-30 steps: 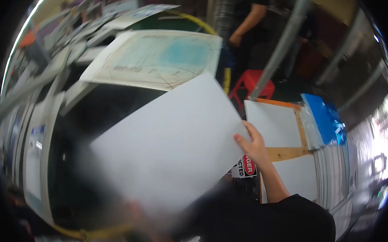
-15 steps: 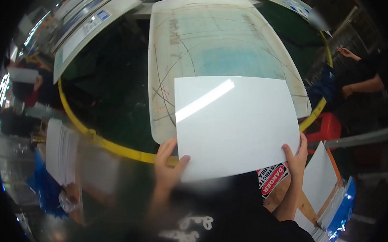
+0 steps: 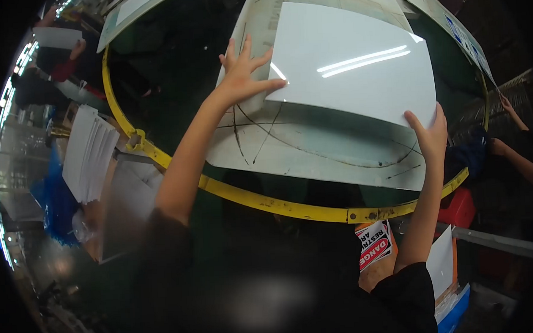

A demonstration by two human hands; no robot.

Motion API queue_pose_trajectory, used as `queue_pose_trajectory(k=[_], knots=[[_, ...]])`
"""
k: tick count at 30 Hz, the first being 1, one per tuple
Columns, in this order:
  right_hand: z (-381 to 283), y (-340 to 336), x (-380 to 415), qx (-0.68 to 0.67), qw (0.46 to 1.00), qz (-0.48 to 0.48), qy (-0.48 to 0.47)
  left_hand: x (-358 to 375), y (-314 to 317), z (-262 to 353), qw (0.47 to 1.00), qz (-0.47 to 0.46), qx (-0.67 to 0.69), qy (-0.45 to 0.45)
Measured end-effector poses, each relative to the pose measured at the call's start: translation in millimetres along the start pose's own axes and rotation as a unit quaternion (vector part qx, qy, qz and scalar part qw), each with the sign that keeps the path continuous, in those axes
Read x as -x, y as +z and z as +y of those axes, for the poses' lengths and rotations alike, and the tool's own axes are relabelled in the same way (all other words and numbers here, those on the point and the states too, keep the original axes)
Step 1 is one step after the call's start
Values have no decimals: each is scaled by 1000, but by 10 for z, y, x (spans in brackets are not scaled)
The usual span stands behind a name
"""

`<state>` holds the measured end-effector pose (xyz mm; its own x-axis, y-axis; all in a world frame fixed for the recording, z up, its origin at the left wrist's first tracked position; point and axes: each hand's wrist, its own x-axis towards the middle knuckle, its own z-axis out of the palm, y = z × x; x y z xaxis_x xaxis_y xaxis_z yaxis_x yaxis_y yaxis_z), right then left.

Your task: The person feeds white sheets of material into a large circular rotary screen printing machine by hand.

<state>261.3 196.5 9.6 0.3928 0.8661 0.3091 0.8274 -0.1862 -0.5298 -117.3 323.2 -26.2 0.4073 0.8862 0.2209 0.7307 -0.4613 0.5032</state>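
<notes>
A glossy white sheet (image 3: 351,61) lies or hovers over the pale, line-marked platen (image 3: 313,146); whether it touches the surface is unclear. At the sheet's left edge is my left hand (image 3: 242,75), fingers spread, with the thumb at the lower left corner. My right hand (image 3: 430,132) holds the lower right corner between thumb and fingers. Light streaks reflect on the sheet, which covers much of the platen's upper part.
A yellow curved rail (image 3: 268,206) rings the platen. Stacked white sheets (image 3: 87,150) stand at left, beside blue plastic (image 3: 57,202). Danger signs (image 3: 374,245) and a red stool (image 3: 457,209) are lower right. Other people's arms (image 3: 516,158) show at right and upper left.
The sheet has moved forward, away from my body, and now covers more of the platen's far part. My left hand has spread its fingers, and both arms reach further out. The view has shifted.
</notes>
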Motion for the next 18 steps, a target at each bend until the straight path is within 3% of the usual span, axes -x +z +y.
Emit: queue_pose_trajectory(k=[5, 18], knots=[[-7, 261, -191, 28, 998, 46, -15, -226, 244, -251, 1000, 4, -17, 11], [207, 487, -206, 49, 998, 31, -36, -42, 382, -299, 994, -14, -106, 4]])
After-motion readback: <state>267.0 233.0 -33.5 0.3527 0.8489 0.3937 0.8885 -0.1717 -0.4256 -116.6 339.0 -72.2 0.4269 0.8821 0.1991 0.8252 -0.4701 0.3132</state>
